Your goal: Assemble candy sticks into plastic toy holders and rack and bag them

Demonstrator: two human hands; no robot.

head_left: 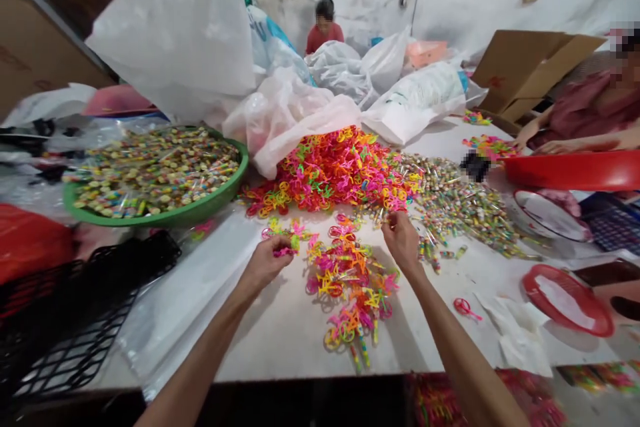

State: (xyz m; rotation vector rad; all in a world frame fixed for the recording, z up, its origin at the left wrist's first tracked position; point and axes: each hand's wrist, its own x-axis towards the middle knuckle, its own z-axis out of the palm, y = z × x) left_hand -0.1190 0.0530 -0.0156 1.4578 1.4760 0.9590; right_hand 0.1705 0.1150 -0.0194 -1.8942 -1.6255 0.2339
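Observation:
My left hand [269,259] is closed in a pinch on a small pink and green plastic piece at the left edge of a small heap of bright plastic toys [350,283] in front of me. My right hand [400,235] is closed too, fingers curled at the near edge of the big pile of neon plastic pieces [333,170]; what it holds is hidden. To the right of that pile lies a spread of small wrapped candies [460,203]. All of it rests on a white table [290,327].
A green basin [165,217] full of wrapped candies stands at the left, black mesh trays [75,320] at the near left. Red trays [567,293] and a red basin [575,170] are on the right. White plastic bags [300,113] and cardboard boxes [525,67] stand behind. A person [590,113] works at the right, another [324,27] sits far back.

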